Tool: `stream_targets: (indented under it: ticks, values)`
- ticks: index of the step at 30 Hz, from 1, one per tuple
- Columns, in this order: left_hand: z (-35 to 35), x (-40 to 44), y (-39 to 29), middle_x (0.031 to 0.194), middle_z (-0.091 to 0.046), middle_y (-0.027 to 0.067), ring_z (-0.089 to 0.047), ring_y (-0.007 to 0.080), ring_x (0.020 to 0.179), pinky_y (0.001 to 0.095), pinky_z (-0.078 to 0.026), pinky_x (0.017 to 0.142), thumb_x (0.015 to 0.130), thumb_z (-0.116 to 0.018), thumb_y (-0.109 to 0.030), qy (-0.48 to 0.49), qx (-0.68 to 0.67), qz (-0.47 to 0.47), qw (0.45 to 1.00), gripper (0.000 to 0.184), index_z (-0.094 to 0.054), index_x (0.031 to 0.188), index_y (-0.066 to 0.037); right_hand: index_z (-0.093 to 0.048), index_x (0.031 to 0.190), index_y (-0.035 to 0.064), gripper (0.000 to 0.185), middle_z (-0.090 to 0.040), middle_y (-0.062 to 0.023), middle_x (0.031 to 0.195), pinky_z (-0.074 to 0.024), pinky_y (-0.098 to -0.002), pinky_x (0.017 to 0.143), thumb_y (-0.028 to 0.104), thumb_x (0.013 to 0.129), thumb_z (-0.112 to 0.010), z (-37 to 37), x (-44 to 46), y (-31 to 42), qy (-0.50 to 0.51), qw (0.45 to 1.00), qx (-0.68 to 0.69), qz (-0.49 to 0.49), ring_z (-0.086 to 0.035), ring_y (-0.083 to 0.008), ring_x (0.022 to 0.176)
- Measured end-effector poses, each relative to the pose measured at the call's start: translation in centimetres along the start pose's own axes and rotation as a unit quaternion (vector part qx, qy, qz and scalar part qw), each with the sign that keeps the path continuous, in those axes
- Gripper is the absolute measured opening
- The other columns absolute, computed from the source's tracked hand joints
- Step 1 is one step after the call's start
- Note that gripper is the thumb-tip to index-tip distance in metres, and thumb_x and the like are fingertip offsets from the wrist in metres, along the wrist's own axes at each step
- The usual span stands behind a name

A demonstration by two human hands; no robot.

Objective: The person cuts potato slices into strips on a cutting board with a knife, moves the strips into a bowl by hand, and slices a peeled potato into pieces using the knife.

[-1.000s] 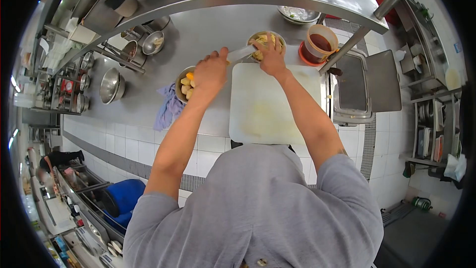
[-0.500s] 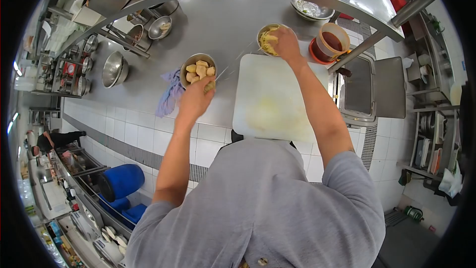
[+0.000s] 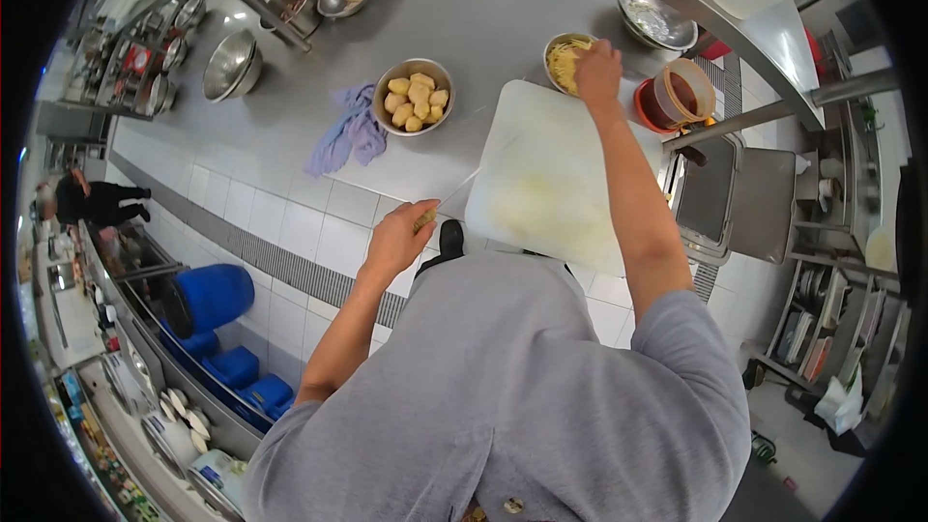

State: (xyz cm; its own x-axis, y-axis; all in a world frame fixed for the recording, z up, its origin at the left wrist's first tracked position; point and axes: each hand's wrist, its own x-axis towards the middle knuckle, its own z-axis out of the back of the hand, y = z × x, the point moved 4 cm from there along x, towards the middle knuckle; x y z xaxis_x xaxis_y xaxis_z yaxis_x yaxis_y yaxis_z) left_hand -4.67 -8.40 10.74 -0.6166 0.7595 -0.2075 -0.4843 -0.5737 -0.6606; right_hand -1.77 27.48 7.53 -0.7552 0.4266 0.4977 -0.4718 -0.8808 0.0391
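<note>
My left hand (image 3: 398, 244) is closed around the light wooden handle of a knife (image 3: 454, 192), whose thin blade points up and right toward the white cutting board (image 3: 541, 169). The right hand (image 3: 599, 75) reaches over a small metal bowl (image 3: 547, 50) of pale yellow shreds (image 3: 565, 63). Its fingers bend down together at the bowl's right side; the fingertips and anything in them are hidden. Left of the board stands a metal bowl (image 3: 444, 74) of peeled yellowish chunks (image 3: 418, 101), apart from both hands.
A crumpled purple cloth (image 3: 353, 135) lies beside the chunk bowl. Right of the shreds, a tub of reddish liquid (image 3: 684, 92) stands near another metal bowl (image 3: 658, 14). An overhead steel rail (image 3: 667, 0) crosses above the counter. Far left, a person (image 3: 92, 198) stands.
My left hand, with the knife, has drawn back from the chunk bowl toward my body. The right hand stays at the shred bowl. The whole view has shifted and turned slightly.
</note>
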Motion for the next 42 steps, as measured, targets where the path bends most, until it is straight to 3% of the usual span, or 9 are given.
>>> stream_targets:
  ticks: [6,8,10,13,21,30,36,39,42]
  values:
    - [-1.1,-2.5,2.6,0.11,-0.077,0.017,-0.075,0.0424,0.098,0.0515,-0.06,0.087,0.103,-0.077,-0.02,0.003,-0.001,0.023,1.0,0.041,-0.076,0.143,-0.015,-0.083,0.107,0.007,0.017,-0.074,-0.0145,0.116,-0.0578,-0.0526,0.098,0.017,0.104,-0.069,1.0,-1.1,0.6,-0.015,0.996,-0.021,-0.091,-0.072,-0.0364,0.106]
    - [-1.4,-3.1,3.5,0.108,-0.076,0.017,-0.075,0.0424,0.097,0.0517,-0.06,0.086,0.102,-0.077,-0.02,-0.016,-0.019,0.025,0.999,0.041,-0.076,0.143,-0.015,-0.082,0.114,0.0048,0.019,-0.075,-0.0149,0.117,-0.058,-0.0514,0.1,0.015,0.104,-0.069,1.4,-2.2,2.5,-0.095,0.992,0.056,-0.059,-0.072,-0.0368,0.108]
    - [-0.6,-3.5,3.4,0.109,-0.076,0.0177,-0.075,0.0423,0.097,0.0519,-0.059,0.086,0.102,-0.077,-0.018,-0.041,-0.039,0.026,0.998,0.041,-0.076,0.143,-0.014,-0.081,0.121,0.0025,0.024,-0.076,-0.0164,0.122,-0.0575,-0.0508,0.102,0.014,0.104,-0.069,-1.0,-4.7,5.1,0.056,0.996,0.075,0.004,-0.072,-0.0377,0.109]
    - [0.3,-4.2,3.9,0.109,-0.076,0.0182,-0.075,0.0427,0.098,0.0514,-0.06,0.086,0.102,-0.077,-0.017,-0.048,-0.042,0.052,0.997,0.041,-0.076,0.142,-0.014,-0.08,0.129,0.0004,0.03,-0.075,-0.0166,0.124,-0.057,-0.0502,0.102,0.013,0.105,-0.068,-1.0,-7.0,9.2,-0.062,0.989,0.101,0.084,-0.071,-0.038,0.111]
    - [0.4,-5.4,6.4,0.119,-0.079,0.0218,-0.077,0.0418,0.106,0.0459,-0.061,0.094,0.101,-0.078,-0.014,-0.053,-0.06,0.08,0.994,0.042,-0.075,0.143,-0.008,-0.083,0.127,0.0096,0.029,-0.076,-0.0115,0.125,-0.0582,-0.0504,0.099,0.021,0.1,-0.081,-3.1,-6.8,7.7,0.05,0.968,0.14,-0.2,-0.071,-0.0381,0.116]
    - [0.3,-5.6,5.9,0.121,-0.079,0.0211,-0.077,0.0434,0.107,0.0481,-0.061,0.093,0.102,-0.077,-0.016,-0.061,-0.074,0.064,0.993,0.042,-0.075,0.143,-0.01,-0.079,0.102,0.0122,0.009,-0.078,-0.0046,0.112,-0.0592,-0.0536,0.093,0.021,0.101,-0.08,-3.3,-6.4,8.3,-0.006,0.954,0.146,-0.263,-0.072,-0.0364,0.116]
    - [1.5,-5.5,6.0,0.125,-0.08,0.0221,-0.078,0.0414,0.109,0.0446,-0.061,0.096,0.102,-0.077,-0.014,-0.091,-0.087,0.061,0.99,0.042,-0.075,0.143,-0.006,-0.082,0.114,0.0163,0.015,-0.078,-0.0079,0.12,-0.0593,-0.0501,0.096,0.016,0.1,-0.077,-1.2,-4.2,5.0,-0.029,0.934,0.226,-0.275,-0.073,-0.0361,0.117]
    - [1.6,-5.4,6.4,0.124,-0.08,0.0223,-0.078,0.0414,0.109,0.0442,-0.061,0.096,0.102,-0.077,-0.013,-0.084,-0.082,0.069,0.991,0.042,-0.075,0.143,-0.006,-0.081,0.131,0.0159,0.034,-0.079,-0.0146,0.12,-0.0599,-0.0499,0.096,0.012,0.098,-0.075,0.8,-2.1,3.4,-0.119,0.984,-0.066,-0.115,-0.073,-0.0392,0.113]
    - [1.3,-4.9,7.1,0.123,-0.08,0.0216,-0.077,0.0434,0.108,0.0469,-0.062,0.094,0.102,-0.077,-0.015,-0.083,-0.087,0.07,0.99,0.042,-0.075,0.143,-0.008,-0.075,0.147,0.0111,0.052,-0.078,-0.0214,0.118,-0.0597,-0.0519,0.098,0.009,0.096,-0.072,0.6,-0.4,4.8,-0.083,0.996,0.031,-0.007,-0.073,-0.0418,0.114]
